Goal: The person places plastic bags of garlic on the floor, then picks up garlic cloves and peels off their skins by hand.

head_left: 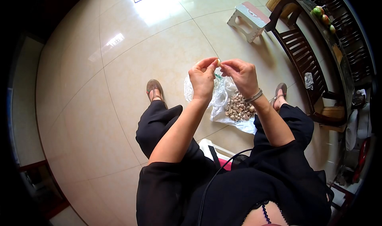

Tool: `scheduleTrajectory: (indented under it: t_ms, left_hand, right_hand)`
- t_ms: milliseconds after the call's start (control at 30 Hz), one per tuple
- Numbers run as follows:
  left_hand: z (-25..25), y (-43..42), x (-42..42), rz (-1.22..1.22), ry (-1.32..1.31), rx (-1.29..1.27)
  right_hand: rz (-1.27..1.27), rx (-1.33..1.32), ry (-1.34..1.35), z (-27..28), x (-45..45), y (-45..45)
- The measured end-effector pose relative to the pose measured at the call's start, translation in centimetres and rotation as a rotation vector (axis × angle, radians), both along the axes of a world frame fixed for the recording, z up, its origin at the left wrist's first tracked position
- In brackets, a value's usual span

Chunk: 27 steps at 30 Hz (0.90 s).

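Here, left of centre, planting a brown shoe (154,87) on the tiled floor (87,122). Near centre, pinching a small pale clove (219,62) narrowly between left hand (202,82) and right hand (244,76), fingertips nearly meeting over crumpled plastic (219,94). Below right hand, heaped on white plastic, with garlic-like pieces (240,108). Toward upper right, standing near dark bench (299,47), with pink-topped stool (250,18).

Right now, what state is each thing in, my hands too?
Left hand, pinching a small pale piece
Right hand, fingertips closed on that piece
Brownish bulbs, loosely heaped
White plastic, crumpled, spread beneath the bulbs
Stool, upright, unfolded
White cloth or tissue, crumpled
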<state>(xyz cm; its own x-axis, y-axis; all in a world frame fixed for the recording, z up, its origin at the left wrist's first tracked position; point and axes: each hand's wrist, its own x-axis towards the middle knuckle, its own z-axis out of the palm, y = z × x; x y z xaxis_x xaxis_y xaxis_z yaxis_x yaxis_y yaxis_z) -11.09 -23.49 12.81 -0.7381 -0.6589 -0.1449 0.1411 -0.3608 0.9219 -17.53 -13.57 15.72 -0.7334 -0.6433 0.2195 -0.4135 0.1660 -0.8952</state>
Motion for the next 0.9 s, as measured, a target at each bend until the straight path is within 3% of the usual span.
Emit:
scheduleTrajectory:
  t_ms: [633, 900]
  left_hand:
    - [-0.04, 0.33, 0.02, 0.022, 0.006, 0.006]
    - [0.07, 0.06, 0.29, -0.049, 0.034, 0.088]
  right_hand:
    - [-0.067, 0.043, -0.022, -0.11, 0.17, -0.18]
    - [-0.056, -0.034, -0.256, -0.62, -0.32, -0.09]
